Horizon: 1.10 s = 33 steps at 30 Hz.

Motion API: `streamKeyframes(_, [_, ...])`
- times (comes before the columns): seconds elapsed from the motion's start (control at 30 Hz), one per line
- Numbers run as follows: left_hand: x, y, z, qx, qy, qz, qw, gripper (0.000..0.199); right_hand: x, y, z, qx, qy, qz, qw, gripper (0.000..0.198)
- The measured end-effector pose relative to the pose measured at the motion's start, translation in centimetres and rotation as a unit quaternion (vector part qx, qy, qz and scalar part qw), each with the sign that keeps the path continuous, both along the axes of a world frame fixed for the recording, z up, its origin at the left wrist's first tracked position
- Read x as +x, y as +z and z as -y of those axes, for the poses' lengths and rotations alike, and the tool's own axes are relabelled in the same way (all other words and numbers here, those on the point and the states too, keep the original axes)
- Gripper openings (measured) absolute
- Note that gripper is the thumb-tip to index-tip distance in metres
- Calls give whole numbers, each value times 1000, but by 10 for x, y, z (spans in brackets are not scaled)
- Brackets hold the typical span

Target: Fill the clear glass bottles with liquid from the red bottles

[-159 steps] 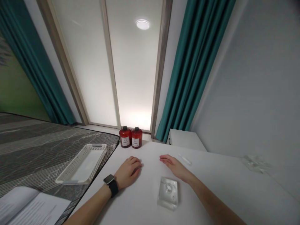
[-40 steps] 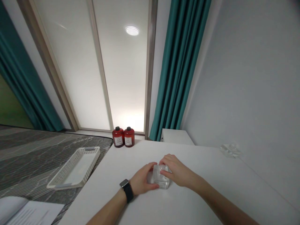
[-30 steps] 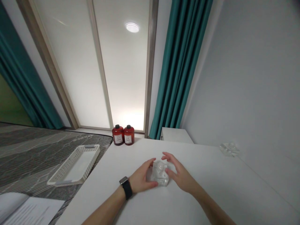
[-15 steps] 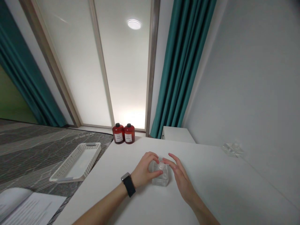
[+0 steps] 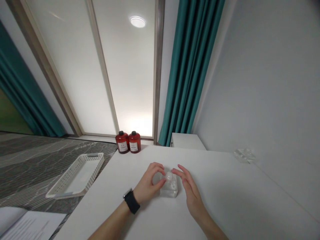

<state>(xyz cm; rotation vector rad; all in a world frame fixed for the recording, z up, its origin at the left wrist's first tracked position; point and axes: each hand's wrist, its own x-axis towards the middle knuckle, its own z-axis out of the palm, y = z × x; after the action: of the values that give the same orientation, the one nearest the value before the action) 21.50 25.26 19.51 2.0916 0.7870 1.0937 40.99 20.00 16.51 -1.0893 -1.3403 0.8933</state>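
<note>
A clear, rounded ball (image 5: 169,176) sits on top of a clear square box or block (image 5: 169,192) on the white table (image 5: 160,220). My left hand (image 5: 149,184), with a black watch on its wrist, curves around the ball's left side, thumb and fingers apart. My right hand (image 5: 191,191) is on the other side with its fingers spread. Its index fingertip is close to the ball; I cannot tell whether it touches. Whether the box is hollow is also unclear.
Two red bottles (image 5: 128,143) with black caps stand at the table's far left corner. Beyond the left edge lie a white perforated basket (image 5: 93,176) and an open booklet (image 5: 41,221). A crumpled clear wrapper (image 5: 244,155) is at the far right, near the wall.
My left hand's fingers have loosened and drawn slightly left, off the ball. My right hand has moved a little away from the box, and more of the ball and box shows.
</note>
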Motion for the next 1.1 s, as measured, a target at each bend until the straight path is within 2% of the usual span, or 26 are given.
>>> streamKeyframes(0.1, [0,-3,3,7,-14,-13,1000,28,0,2,0,-3,9,-3,1000,47])
streamKeyframes(0.23, [-1,-8,5,18,-26,-38,999,55,1,1,1,14,-11,8,1000,43])
streamKeyframes(0.37, [1,-11,7,18,-26,-49,998,70,3,-5,-2,28,-19,19,999,39])
streamKeyframes(0.43, [3,-11,7,10,-15,-34,999,67,2,-9,-5,36,-23,20,999,38])
streamKeyframes(0.57, [10,-13,4,-13,29,19,999,44,-4,-12,-9,42,-20,21,999,34])
streamKeyframes(0.67, [14,-15,-1,-19,37,32,999,33,-9,-10,-8,32,3,24,999,35])
streamKeyframes(0.87, [5,-17,-9,-27,67,27,997,38,-4,-9,-4,26,-9,20,999,35])
streamKeyframes(0.97, [-1,-14,-7,-17,83,37,996,27,-1,-10,-5,26,-29,20,999,36])
streamKeyframes(1.1, [3,-8,5,35,98,45,994,14,-4,-11,-7,30,-37,1,999,38])
